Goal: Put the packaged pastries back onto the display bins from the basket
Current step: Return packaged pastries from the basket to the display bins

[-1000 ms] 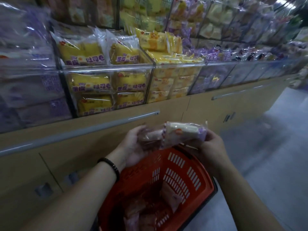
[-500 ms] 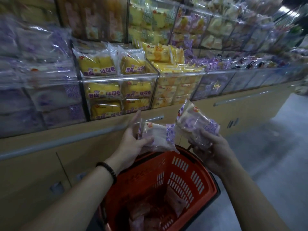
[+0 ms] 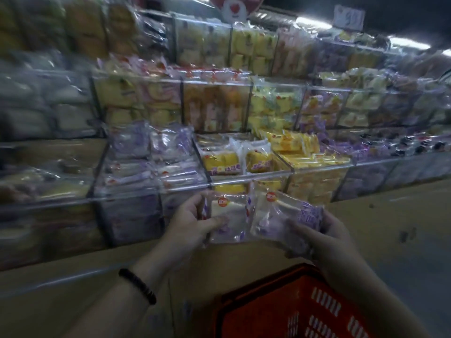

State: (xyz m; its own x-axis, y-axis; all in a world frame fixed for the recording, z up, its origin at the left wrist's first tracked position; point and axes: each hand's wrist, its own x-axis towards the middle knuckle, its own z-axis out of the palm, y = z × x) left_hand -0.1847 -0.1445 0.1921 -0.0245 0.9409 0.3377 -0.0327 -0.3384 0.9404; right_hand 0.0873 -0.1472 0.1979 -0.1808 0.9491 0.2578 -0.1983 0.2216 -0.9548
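My left hand (image 3: 192, 222) grips a clear-wrapped white and purple pastry pack (image 3: 228, 217). Beside it, my right hand (image 3: 317, 236) holds a second pack of the same kind (image 3: 280, 215). Both packs are raised in front of the lowest row of clear display bins (image 3: 244, 182), just below the bin of yellow packs (image 3: 220, 162). To their upper left is a bin of purple and white packs (image 3: 148, 154). The orange basket (image 3: 280, 311) shows at the bottom edge, under my right forearm; its contents are out of view.
Three tiers of clear bins full of wrapped pastries run across the view. A tan cabinet front (image 3: 380, 230) with a metal rail (image 3: 73, 280) lies below them. A price sign (image 3: 349, 19) hangs at the top right. Grey floor (image 3: 429, 276) is on the right.
Both hands have risen from over the basket up to the bins' front edge, each with its pack. My view has tilted up and left, so most of the basket has dropped out of sight.
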